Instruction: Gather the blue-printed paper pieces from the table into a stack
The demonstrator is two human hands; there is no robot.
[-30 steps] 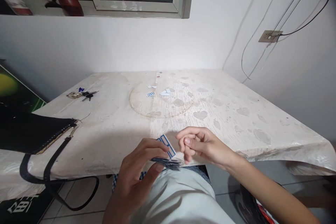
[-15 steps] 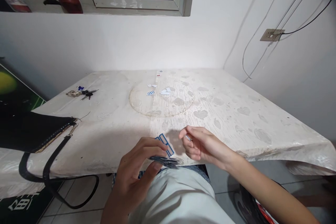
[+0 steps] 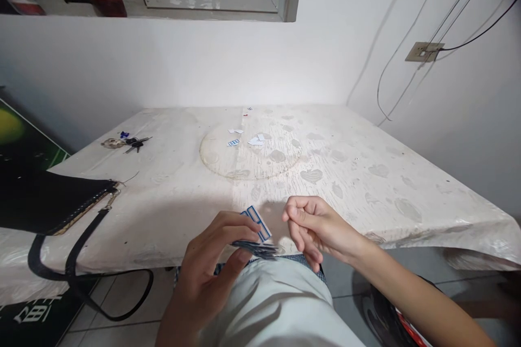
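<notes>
The dark stack (image 3: pixel 260 250) of thin pieces is at the table's (image 3: pixel 345 195) near edge, in front of your shirt (image 3: pixel 280 293), and a blue-edged card (image 3: pixel 260 225) sticks up at a slant just behind it. Your left hand (image 3: pixel 203 252) holds both, and the layers look uneven. If that grip eased, the loose ends could well fan out and slide; so close to the table's edge, pieces might land on your lap or the floor (image 3: pixel 118 309). The card's far end pokes out unsupported, so a bump could bend it or knock it askew.

Your right hand (image 3: pixel 311 222) is above the table's near edge, apart from the card, thumb closed to the forefinger and the other fingers loosely curled. I cannot tell whether anything is pinched there; something that small could drop unnoticed.

Toward the table's far side lie white papers (image 3: pixel 256 141) and a blue-marked strip (image 3: pixel 233 142); they look light enough for a draught to scatter. Keys (image 3: pixel 136 143) rest on the table's left. Near its left corner lies a bag (image 3: pixel 52 200), whose strap (image 3: pixel 73 249) loops over the edge: a snagged knee could drag it down.
</notes>
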